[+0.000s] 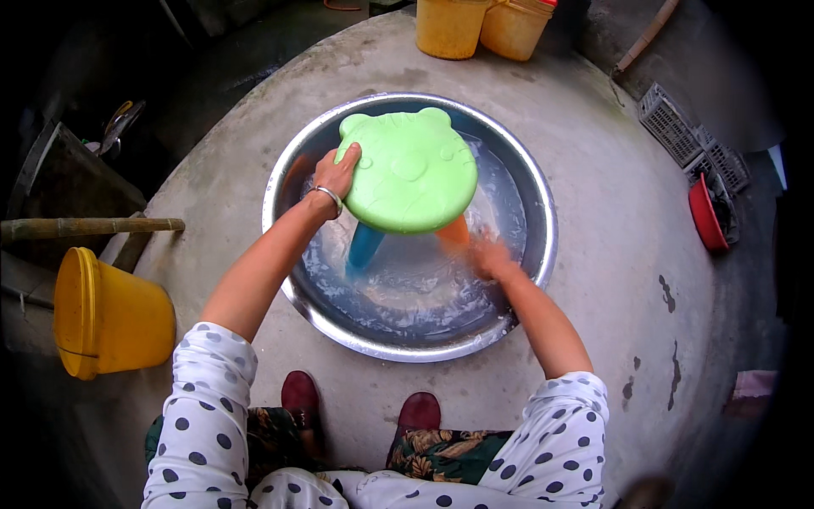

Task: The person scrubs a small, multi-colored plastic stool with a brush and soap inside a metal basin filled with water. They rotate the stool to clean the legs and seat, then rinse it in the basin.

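Note:
A small plastic stool (411,182) stands in a wide metal basin (415,351) of cloudy water (394,297). Its light green seat is shaped like an animal's head with two ears. A blue leg (365,246) and an orange leg (454,232) show below the seat; any others are hidden. My left hand (337,172) grips the seat's left edge, thumb on top, other fingers partly out of sight. Beside the orange leg, low over the water, my right hand (490,254) is smeared by motion. Whether it holds anything is unclear.
A yellow bucket (131,314) lies tilted at the left, below a bamboo pole (93,227). Two yellowish buckets, one (449,30) beside the other (515,30), stand at the far edge. Grey crates (670,123) and a red tub (705,216) sit along the right.

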A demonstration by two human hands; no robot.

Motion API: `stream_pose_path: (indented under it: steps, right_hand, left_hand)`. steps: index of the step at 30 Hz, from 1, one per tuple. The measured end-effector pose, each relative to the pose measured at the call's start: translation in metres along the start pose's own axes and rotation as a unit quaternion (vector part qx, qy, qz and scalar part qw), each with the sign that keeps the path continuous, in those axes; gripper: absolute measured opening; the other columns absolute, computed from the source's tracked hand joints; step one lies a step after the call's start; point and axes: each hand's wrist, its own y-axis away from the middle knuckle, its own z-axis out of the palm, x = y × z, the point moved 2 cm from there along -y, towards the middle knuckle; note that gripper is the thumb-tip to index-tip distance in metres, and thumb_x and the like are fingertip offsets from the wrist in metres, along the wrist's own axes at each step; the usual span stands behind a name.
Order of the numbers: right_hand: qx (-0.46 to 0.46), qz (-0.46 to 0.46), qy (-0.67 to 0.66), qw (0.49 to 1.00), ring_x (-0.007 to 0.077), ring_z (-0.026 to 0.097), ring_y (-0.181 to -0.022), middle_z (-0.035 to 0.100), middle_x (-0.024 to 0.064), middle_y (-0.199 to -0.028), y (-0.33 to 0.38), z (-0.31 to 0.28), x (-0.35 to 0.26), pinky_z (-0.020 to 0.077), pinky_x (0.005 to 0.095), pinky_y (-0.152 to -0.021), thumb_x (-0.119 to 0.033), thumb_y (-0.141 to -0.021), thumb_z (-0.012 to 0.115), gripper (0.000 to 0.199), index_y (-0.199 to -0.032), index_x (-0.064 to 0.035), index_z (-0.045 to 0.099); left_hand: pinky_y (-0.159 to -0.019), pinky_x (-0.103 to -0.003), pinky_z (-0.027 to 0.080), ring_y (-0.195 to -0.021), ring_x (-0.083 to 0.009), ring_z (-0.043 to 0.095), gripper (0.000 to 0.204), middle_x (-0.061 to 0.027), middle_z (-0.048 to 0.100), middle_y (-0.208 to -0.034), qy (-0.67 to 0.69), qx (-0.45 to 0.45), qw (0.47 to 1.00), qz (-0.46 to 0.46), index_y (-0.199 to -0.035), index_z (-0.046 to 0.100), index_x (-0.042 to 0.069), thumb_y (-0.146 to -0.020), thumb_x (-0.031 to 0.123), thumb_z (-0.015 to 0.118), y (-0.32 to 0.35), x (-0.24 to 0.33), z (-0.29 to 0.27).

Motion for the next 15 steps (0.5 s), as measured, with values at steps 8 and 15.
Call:
stream_pose_path:
  steps: [8,15]
  right_hand:
    - [0.03,0.213,-0.447,0.868,0.0214,0.055,-0.093,0.056,0.0174,-0.108,0.004,-0.058,0.004,0.0456,0.0371,-0.072,-0.023,-0.081,0.06,0.036,-0.112,-0.0049,0.059]
    - [0.429,0.094,-0.599,0.67,0.0291,0.054,-0.106,0.052,0.0208,-0.122,0.059,-0.178,-0.026,0.0453,0.0366,-0.085,-0.019,-0.088,0.052,0.038,-0.123,-0.0053,0.055]
  left_hand:
    - [-0.083,-0.028,0.046,-0.094,-0.0187,0.059,0.06,-0.0142,0.06,-0.113,-0.049,-0.035,0.998,0.027,-0.129,0.046,0.002,-0.086,0.042,0.059,-0.009,-0.004,-0.039]
    - [-0.084,-0.027,0.045,-0.1,-0.017,0.056,0.069,-0.0159,0.052,-0.125,0.033,-0.124,0.991,-0.028,-0.14,0.03,0.005,-0.087,0.034,0.061,0.006,0.015,-0.011]
